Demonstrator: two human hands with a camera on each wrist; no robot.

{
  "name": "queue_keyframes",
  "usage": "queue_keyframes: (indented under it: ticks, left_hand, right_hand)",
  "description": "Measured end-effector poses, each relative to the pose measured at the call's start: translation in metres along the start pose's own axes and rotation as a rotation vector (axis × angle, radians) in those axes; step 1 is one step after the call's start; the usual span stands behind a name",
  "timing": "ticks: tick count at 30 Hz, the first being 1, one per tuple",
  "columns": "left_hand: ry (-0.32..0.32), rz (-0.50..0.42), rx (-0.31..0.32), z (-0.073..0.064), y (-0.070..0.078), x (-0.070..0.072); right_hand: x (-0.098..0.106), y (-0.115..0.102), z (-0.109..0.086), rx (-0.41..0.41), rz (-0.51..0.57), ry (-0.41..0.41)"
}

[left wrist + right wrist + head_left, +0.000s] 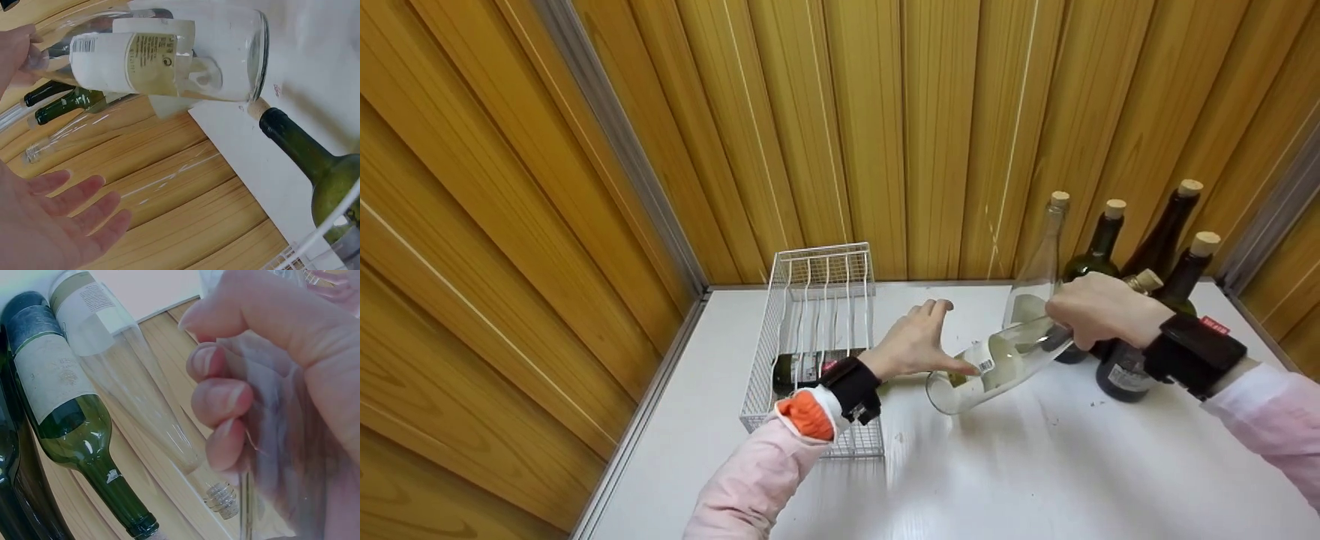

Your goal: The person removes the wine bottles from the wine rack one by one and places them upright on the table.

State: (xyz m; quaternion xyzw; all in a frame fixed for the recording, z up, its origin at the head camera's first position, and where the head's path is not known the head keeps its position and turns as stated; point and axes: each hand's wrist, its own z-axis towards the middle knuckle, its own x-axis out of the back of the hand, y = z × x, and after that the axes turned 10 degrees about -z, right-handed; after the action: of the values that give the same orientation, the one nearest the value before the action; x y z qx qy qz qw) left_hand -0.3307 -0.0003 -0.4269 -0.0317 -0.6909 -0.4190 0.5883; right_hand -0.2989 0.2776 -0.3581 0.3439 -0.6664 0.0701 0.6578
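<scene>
My right hand [1106, 307] grips a clear glass bottle [1020, 364] round its neck, the fingers curled in the right wrist view. The bottle tilts, its base down to the left and its corked end beyond the hand. Near the base, my left hand [915, 341] is spread, thumb by the label; in the left wrist view its fingers [93, 211] are apart from the glass. Below the left wrist, a corked green bottle [787, 373] lies across a white wire rack [823, 250], its neck pointing right and partly hidden in the head view.
Several corked bottles stand at the right back of the white table [697, 360], among them a clear bottle [1039, 251] and a dark green bottle [1102, 244]. Wood-look panels [862, 135] rise behind the table and along its left side.
</scene>
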Motion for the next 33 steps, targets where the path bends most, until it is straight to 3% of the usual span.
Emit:
queue_keyframes:
  ticks: [11, 16, 22, 33]
  left_hand:
    - [-0.038, 0.05, -0.01, 0.015, 0.01, -0.03]
    - [-0.043, 0.043, 0.002, 0.018, 0.008, -0.04]
    - [-0.056, 0.018, 0.003, 0.021, 0.004, -0.051]
    - [-0.056, -0.285, -0.024, 0.022, -0.002, -0.057]
  right_hand:
    - [0.009, -0.002, 0.001, -0.007, 0.017, 0.004]
    - [0.01, -0.003, 0.002, -0.007, 0.007, 0.027]
    - [0.013, -0.004, 0.002, -0.008, 0.025, -0.009]
    - [0.02, -0.005, 0.001, -0.009, 0.085, -0.021]
